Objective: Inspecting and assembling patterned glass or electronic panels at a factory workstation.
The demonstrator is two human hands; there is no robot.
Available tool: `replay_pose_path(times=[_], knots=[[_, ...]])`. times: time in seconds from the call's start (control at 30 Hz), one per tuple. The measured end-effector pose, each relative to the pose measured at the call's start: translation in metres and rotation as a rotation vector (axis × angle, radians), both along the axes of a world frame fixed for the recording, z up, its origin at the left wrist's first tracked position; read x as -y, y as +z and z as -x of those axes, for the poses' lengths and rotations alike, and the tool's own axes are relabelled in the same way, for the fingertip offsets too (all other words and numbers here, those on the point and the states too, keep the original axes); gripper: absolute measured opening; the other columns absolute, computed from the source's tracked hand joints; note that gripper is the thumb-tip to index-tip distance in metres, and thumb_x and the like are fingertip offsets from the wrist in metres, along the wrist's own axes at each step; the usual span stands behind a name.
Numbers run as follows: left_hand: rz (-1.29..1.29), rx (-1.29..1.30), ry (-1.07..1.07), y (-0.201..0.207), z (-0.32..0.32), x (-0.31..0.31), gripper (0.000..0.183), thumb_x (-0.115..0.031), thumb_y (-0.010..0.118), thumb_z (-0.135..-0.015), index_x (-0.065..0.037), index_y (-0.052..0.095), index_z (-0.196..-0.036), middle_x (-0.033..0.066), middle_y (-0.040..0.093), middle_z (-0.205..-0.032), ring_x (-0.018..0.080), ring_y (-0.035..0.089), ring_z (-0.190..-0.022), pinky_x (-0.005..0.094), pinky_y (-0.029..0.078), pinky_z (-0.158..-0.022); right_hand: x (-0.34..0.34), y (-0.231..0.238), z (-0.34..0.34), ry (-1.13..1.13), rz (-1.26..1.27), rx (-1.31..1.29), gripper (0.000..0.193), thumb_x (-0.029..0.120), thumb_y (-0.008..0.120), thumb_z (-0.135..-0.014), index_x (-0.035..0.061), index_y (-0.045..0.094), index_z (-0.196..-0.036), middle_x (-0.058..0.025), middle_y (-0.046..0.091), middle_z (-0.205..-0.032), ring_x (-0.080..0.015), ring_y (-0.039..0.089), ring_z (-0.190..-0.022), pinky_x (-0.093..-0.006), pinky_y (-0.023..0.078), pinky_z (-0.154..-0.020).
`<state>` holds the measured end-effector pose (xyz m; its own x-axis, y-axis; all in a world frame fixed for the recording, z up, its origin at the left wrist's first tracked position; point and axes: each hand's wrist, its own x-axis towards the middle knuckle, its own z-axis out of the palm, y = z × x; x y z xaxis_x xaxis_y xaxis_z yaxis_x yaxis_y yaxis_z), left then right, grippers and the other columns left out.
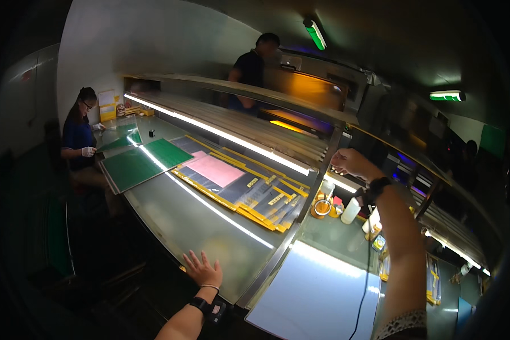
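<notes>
My left hand (204,271) is open, fingers spread, over the front edge of the grey tabletop (201,241). Nothing is in it. My right arm reaches up and forward, and my right hand (350,162) is curled closed beside the upright post at the end of the lit shelf. Whatever its fingers hold, if anything, I cannot make out. Below that arm lies a glossy white board (317,289), crossed by a thin dark cable (361,300). Ahead on the table is a stack of dark film sheets with yellow taped edges (255,195), with a pink sheet (215,169) on top.
Green panels (147,163) lie at the left, where a gloved co-worker (79,133) handles a clear greenish sheet (119,136). Another person (249,68) stands behind the shelf. A lit tube (221,133) runs along it. A tape roll (321,208) and white bottle (351,211) stand beyond the board.
</notes>
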<state>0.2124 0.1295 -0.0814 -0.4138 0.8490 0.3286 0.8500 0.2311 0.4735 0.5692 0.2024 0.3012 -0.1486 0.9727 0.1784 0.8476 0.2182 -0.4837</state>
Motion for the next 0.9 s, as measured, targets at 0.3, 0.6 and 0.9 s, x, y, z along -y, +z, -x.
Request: replay_pose_path(times=[0.3,0.6,0.9], knots=[[-0.032,-0.062,-0.029,-0.010,0.001,-0.006,0.057,-0.038,0.062,-0.072,-0.012,0.053,-0.122,0.0187,0.026,-0.141,0.0396,0.014,-0.133,0.0580,0.026,-0.096,-0.148,-0.070,0.084,-0.082,-0.595,0.414,0.057,0.035,0.069,-0.074,-0.0009,0.051,-0.114,-0.0213,0.051,-0.117,-0.0341,0.047,-0.113,-0.0398,0.038,-0.094],[-0.049,-0.054,-0.069,-0.011,-0.002,-0.007,0.056,-0.038,0.061,-0.070,-0.012,0.055,-0.119,0.0196,0.028,-0.139,0.0416,0.014,-0.132,0.0604,0.024,-0.095,-0.226,-0.124,0.102,-0.202,-0.664,0.605,0.032,0.025,0.062,-0.076,0.0035,0.056,-0.098,-0.0178,0.059,-0.097,-0.0316,0.057,-0.093,-0.0402,0.045,-0.081],[0.017,0.029,-0.098,0.008,0.017,0.006,0.055,-0.044,0.060,-0.074,-0.010,0.056,-0.117,0.0206,0.029,-0.139,0.0391,0.019,-0.132,0.0623,0.017,-0.101,-0.070,-0.134,0.097,0.186,-0.764,0.439,0.039,-0.005,0.049,-0.070,0.0018,0.054,-0.107,-0.0173,0.057,-0.105,-0.0336,0.056,-0.097,-0.0379,0.048,-0.083]])
